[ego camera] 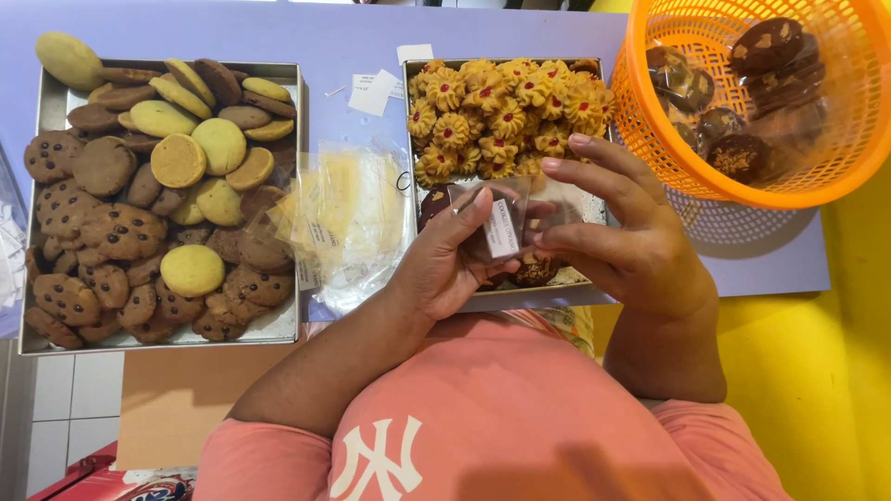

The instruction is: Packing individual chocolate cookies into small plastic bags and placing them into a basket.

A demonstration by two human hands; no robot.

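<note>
My left hand (pixel 444 260) and my right hand (pixel 624 239) together hold a small clear plastic bag (pixel 501 227) with a dark brown cookie inside and a white label on its front. The thumbs press on the bag from both sides. The bag hovers over a metal tray (pixel 557 295) that carries yellow flower-shaped cookies with red centres (pixel 501 116) and a few dark cookies (pixel 535 270) at its near end.
A larger metal tray (pixel 278 325) on the left is piled with chocolate-chip, brown and yellow round cookies. A heap of clear plastic bags (pixel 348 218) lies between the trays. An orange mesh basket (pixel 835 158) at top right holds bagged dark cookies. Paper slips (pixel 371 93) lie on the purple table.
</note>
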